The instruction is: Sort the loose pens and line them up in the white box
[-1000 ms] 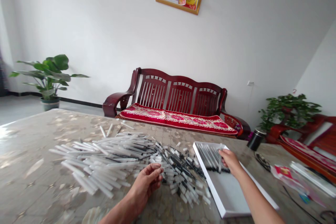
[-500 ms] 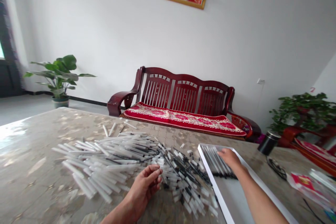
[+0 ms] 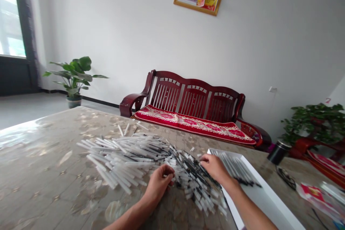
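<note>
My left hand point(image 3: 161, 180) is closed in a pinch beside the near edge of the loose parts; whatever it holds, if anything, is hidden by the fingers. My right hand point(image 3: 214, 167) hovers over the left edge of the box, its bent fingers slightly apart and nothing visible in them. To the left lies a heap of whitish translucent pen barrels point(image 3: 121, 161). Between the hands and nearer me spreads a pile of small black and white pen parts point(image 3: 199, 190). A row of pens with dark ends point(image 3: 237, 167) lies in the shallow white box point(image 3: 265, 187).
The patterned tabletop point(image 3: 40, 172) carries a black cylinder point(image 3: 279, 152), dark-framed glasses point(image 3: 286, 178) and a red-and-clear plastic packet point(image 3: 312, 194) at the right. Behind the table stands a dark red wooden bench point(image 3: 194, 97). Potted plants point(image 3: 74, 75) stand at both sides.
My right hand has moved left, from the pens inside the box to above its left edge. My left hand stays pinched near the pile. The view has shifted slightly left.
</note>
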Demonstrator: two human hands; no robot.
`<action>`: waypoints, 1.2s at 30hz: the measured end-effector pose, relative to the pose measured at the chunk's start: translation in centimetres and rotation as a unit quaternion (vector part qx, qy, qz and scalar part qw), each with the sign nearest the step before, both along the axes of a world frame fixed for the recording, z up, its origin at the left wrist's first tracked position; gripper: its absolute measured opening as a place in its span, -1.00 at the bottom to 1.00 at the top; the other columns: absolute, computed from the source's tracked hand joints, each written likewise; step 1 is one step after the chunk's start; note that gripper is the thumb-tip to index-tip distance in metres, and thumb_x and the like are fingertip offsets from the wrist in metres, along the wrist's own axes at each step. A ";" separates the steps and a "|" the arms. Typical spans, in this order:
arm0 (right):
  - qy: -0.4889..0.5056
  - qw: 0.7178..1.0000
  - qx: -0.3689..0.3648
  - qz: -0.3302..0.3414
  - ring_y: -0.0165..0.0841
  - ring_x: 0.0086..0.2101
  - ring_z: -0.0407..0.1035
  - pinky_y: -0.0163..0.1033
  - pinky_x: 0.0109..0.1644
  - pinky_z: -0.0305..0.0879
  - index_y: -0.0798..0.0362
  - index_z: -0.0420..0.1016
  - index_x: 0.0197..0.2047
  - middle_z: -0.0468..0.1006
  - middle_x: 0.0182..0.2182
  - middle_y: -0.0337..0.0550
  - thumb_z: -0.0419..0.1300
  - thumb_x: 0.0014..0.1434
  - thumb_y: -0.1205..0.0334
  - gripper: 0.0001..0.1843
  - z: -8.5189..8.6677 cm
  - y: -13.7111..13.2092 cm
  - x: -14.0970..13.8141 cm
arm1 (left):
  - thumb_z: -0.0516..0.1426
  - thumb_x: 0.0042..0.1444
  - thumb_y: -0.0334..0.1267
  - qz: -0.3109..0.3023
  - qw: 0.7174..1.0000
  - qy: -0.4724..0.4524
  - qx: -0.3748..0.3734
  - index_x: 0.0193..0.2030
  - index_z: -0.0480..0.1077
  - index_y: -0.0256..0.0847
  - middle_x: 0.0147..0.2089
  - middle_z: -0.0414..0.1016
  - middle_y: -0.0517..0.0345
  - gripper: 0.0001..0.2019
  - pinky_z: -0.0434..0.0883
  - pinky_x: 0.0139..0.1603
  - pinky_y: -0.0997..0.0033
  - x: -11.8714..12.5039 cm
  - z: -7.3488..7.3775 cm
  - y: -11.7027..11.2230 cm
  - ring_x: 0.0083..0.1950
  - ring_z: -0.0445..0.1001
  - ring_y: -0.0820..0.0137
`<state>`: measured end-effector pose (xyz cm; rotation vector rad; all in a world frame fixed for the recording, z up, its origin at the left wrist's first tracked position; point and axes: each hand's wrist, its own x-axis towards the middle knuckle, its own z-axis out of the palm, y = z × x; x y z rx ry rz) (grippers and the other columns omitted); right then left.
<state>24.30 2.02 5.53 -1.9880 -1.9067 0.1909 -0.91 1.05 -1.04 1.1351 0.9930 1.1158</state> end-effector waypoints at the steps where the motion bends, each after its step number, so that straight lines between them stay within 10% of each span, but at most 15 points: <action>1: 0.011 0.999 -0.010 0.030 -0.33 -0.21 0.53 -0.36 -0.17 0.30 -0.04 0.65 -0.25 0.68 -0.27 -0.22 0.14 0.08 0.23 -0.75 -0.2 -0.3 -1.7 | 0.22 -0.14 -0.24 -0.001 1.000 0.016 0.012 -0.43 0.39 -0.20 -0.50 0.44 0.27 -0.86 0.22 -0.64 0.56 0.0 -0.1 -0.1 -0.55 0.43 0.44; 10: -0.061 0.996 -0.006 0.058 -0.32 -0.16 0.49 -0.34 -0.11 0.25 -0.03 0.61 -0.23 0.61 -0.20 -0.18 0.16 0.07 0.34 -0.76 -0.7 -1.3 -9.6 | 0.16 -0.08 -0.41 0.008 0.998 0.064 0.013 -0.40 0.41 -0.19 -0.55 0.45 0.25 -0.93 0.21 -0.64 0.57 -0.5 -0.9 0.3 -0.57 0.42 0.43; 26: -0.117 0.991 -0.035 0.062 -0.26 -0.11 0.47 -0.30 -0.11 0.24 0.00 0.56 -0.20 0.59 -0.18 -0.11 0.12 0.13 0.35 -0.78 -1.1 -0.8 -11.1 | 0.12 0.00 -0.43 0.022 0.998 0.033 -0.053 -0.15 0.40 -0.23 -0.54 0.45 0.24 -0.77 0.27 -0.62 0.52 -0.3 -0.8 0.5 -0.60 0.43 0.41; 36: -0.175 0.983 -0.008 0.047 -0.21 -0.12 0.46 -0.26 -0.12 0.26 -0.03 0.52 -0.16 0.59 -0.18 -0.10 0.18 0.14 0.30 -0.82 -1.8 -2.6 -11.7 | 0.16 -0.03 -0.47 0.036 0.998 0.030 -0.048 -0.33 0.35 -0.19 -0.46 0.46 0.25 -0.86 0.26 -0.62 0.58 -0.4 -0.7 0.4 -0.57 0.43 0.47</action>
